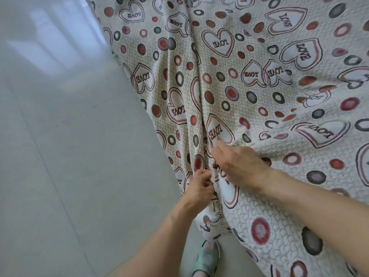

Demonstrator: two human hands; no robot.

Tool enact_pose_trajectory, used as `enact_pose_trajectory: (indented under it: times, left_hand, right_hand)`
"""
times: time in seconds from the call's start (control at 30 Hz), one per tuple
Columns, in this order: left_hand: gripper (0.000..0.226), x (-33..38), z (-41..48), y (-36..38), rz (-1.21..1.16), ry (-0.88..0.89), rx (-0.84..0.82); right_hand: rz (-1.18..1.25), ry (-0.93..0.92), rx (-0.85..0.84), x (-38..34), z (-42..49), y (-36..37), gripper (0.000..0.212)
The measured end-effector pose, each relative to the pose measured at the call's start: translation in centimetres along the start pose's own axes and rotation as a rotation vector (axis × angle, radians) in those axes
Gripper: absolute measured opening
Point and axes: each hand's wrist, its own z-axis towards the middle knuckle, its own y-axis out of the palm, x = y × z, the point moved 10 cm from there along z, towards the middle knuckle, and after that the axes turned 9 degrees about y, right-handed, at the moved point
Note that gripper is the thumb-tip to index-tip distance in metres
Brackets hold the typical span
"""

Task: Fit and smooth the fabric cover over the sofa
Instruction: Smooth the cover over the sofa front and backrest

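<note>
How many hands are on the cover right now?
2. The left hand grips a gathered fold of the fabric cover at its hanging edge; the right hand lies on the cover beside it, fingers toward that fold, grip unclear.

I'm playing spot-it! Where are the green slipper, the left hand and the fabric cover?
green slipper point(205, 262): head view, its top strap.
left hand point(199, 187): head view, back of hand.
fabric cover point(217, 43): head view, a printed heart.
</note>
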Motion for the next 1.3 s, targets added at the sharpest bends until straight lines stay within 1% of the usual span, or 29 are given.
enact_pose_trajectory:
  times: [0.03,0.1,0.17,0.2,0.3,0.37,0.5,0.6,0.67,0.7,0.77,0.83,0.87,0.93,0.97,1.0,1.03,1.07,1.1,1.13,1.17,1.23,1.3]
  left_hand:
    - [0.032,0.2,0.1,0.0,-0.016,0.004,-0.003]
    - [0.04,-0.3,-0.2,0.2,-0.139,-0.01,-0.026]
    - [0.04,-0.8,-0.8,0.4,-0.29,-0.011,-0.041]
    - [0.037,-1.0,-1.2,0.5,-0.292,-0.025,-0.019]
    - [0.017,-2.1,-0.9,0.1,-0.154,-0.063,0.118]
    - [0.008,-2.3,-0.3,0.0,-0.053,-0.108,0.142]
    - [0.013,-1.2,0.1,-0.9,0.153,-0.099,0.144]
    - [0.01,0.0,0.3,-3.7,0.259,-0.083,0.243]
    - [0.013,0.3,1.3,-6.5,0.366,-0.085,0.345]
    - [0.014,0.6,1.9,-7.6,0.444,-0.08,0.37]
    - [0.017,0.7,2.8,-8.4,0.51,-0.098,0.389]
    - [0.02,-1.1,3.1,-7.8,0.463,-0.19,0.374]
    - [0.021,-2.3,2.9,-7.2,0.401,-0.257,0.37]
    - [0.017,-3.5,2.6,-6.3,0.305,-0.324,0.39]
    - [0.011,-3.0,2.3,-6.1,0.281,-0.295,0.429]
    - [0.008,-1.2,1.7,-6.1,0.266,-0.216,0.491]
    - [0.006,0.8,1.1,-5.8,0.236,-0.104,0.53]
    - [0.004,2.9,0.7,-4.8,0.21,0.026,0.507]
    - [0.005,4.9,0.4,-3.3,0.202,0.161,0.426]
    - [0.01,6.4,0.2,-1.5,0.249,0.247,0.298]
    - [0.015,7.2,0.1,0.1,0.333,0.297,0.19]
    - [0.026,7.3,0.8,1.5,0.587,0.343,0.072]
    - [0.037,7.3,1.3,2.2,0.785,0.352,0.002]
  right_hand:
    - [0.001,0.038,-0.001,0.2,1.0,0.4,0.041]
    - [-0.001,0.173,-0.08,1.6,1.8,3.1,0.033]
    - [0.007,0.308,-0.172,3.5,0.9,5.9,0.029]
    - [0.017,0.327,-0.186,3.8,0.3,6.6,0.029]
    - [0.031,0.338,-0.179,4.0,0.0,7.1,0.03]
    - [0.044,0.344,-0.178,3.9,-0.1,6.8,0.027]
    - [0.114,0.367,-0.197,3.7,-0.8,6.4,0.015]
    - [0.236,0.434,-0.206,4.4,-1.1,6.1,0.006]
    - [0.19,0.426,-0.21,4.7,-1.2,6.0,0.012]
    - [0.191,0.447,-0.218,5.2,-1.6,6.0,0.018]
    - [0.196,0.492,-0.256,6.0,-2.4,6.1,0.03]
    - [0.104,0.482,-0.308,6.1,-3.2,6.4,0.037]
    - [0.072,0.474,-0.328,6.1,-3.5,6.4,0.038]
    - [0.099,0.477,-0.379,6.0,-4.0,6.6,0.036]
    - [0.131,0.48,-0.405,6.1,-4.2,6.7,0.035]
    - [0.159,0.48,-0.426,6.1,-4.3,6.7,0.034]
    - [0.181,0.478,-0.451,6.2,-4.4,6.9,0.034]
    - [0.206,0.476,-0.475,6.2,-4.6,6.9,0.035]
    - [0.236,0.477,-0.491,6.3,-4.8,7.0,0.037]
    - [0.264,0.483,-0.493,6.5,-5.1,6.8,0.04]
    - [0.265,0.482,-0.491,6.6,-5.3,6.7,0.043]
    - [0.181,0.531,-0.482,7.9,-6.1,6.2,0.052]
    - [0.079,0.665,-0.52,10.3,-7.8,5.6,0.064]
